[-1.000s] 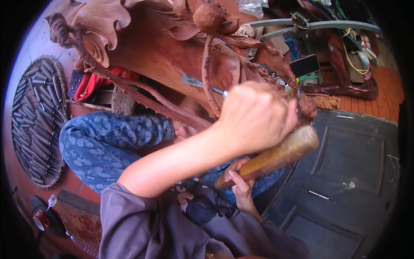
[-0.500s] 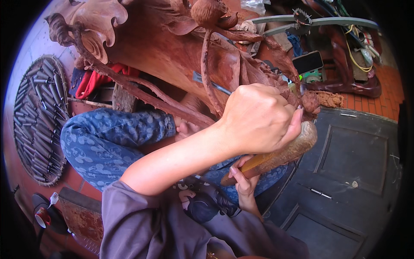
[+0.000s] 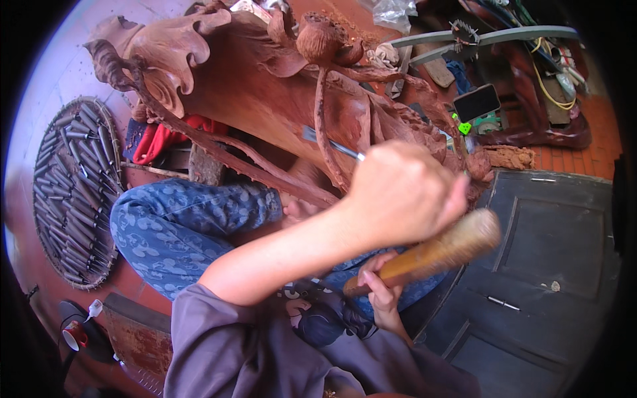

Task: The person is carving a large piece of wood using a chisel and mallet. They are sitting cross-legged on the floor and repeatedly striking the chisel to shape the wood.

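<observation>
My left hand (image 3: pixel 406 192) is closed in a fist around a chisel (image 3: pixel 346 151). Its flat metal blade pokes out on the left of the fist, beside a thin carved stem, and lies over the carved reddish-brown wood (image 3: pixel 265 99). The fist hides the chisel's handle. Lower down, my right hand (image 3: pixel 383 288) grips the narrow end of a wooden mallet (image 3: pixel 434 255), a club-like piece whose thick, pale end is smeared by motion. That end sits just below and right of my left fist, apart from it. Petals, stems and a round pod (image 3: pixel 323 41) stand out from the carving.
A round basket (image 3: pixel 41 219) of several dark-handled tools lies at left. At right is a dark panelled board (image 3: pixel 551 232) with a small metal bolt. A phone (image 3: pixel 476 103), a yellow cord and grey curved bars lie beyond the carving. A red cup (image 3: pixel 75 336) stands lower left.
The mallet's thick end has swung down and right, away from my left fist. The whole view has shifted slightly, and my left hand keeps its grip on the chisel.
</observation>
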`<action>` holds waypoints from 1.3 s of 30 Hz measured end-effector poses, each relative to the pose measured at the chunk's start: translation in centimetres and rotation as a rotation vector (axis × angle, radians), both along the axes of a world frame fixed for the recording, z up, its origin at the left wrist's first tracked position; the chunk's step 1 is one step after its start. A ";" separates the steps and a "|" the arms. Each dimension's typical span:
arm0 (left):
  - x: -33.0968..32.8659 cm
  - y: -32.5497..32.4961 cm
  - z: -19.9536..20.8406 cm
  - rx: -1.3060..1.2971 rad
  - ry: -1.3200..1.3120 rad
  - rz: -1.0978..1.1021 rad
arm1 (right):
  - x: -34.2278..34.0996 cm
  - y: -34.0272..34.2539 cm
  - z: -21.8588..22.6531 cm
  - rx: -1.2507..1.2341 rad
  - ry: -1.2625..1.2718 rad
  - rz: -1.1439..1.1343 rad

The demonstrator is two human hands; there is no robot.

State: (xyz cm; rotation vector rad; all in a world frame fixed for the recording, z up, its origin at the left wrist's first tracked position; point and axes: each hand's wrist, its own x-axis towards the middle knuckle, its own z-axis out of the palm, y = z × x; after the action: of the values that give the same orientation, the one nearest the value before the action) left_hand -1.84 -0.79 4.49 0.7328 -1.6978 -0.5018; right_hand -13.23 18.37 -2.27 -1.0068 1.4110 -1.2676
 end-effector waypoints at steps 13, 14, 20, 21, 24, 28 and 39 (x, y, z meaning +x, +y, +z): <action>-1.9 6.8 4.2 -0.233 -0.073 -0.478 | -0.4 0.5 -0.6 -0.029 -0.239 -0.137; -1.8 7.1 4.2 -0.245 -0.113 -0.470 | -0.5 0.5 -0.7 -0.028 -0.255 -0.134; -1.2 8.6 3.6 -0.068 -0.102 -0.554 | -1.0 1.3 -1.1 -0.021 -0.325 -0.141; -1.0 9.2 3.7 -0.018 -0.142 -0.564 | -1.1 1.4 -1.2 -0.020 -0.339 -0.142; -0.8 11.3 3.6 0.104 -0.287 -0.561 | -1.6 1.6 -1.5 -0.017 -0.380 -0.142; -0.2 12.9 2.1 0.222 -0.332 -0.620 | -1.9 2.2 -1.9 -0.014 -0.443 -0.147; 10.6 4.3 0.5 0.259 -0.845 0.592 | -3.5 5.0 -3.2 0.000 -0.419 -0.162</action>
State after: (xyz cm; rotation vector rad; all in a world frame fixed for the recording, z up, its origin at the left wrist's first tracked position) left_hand 8.74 3.51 5.02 1.7420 -2.0448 0.0391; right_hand -16.76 23.33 -5.44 -0.5877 1.1798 -1.4945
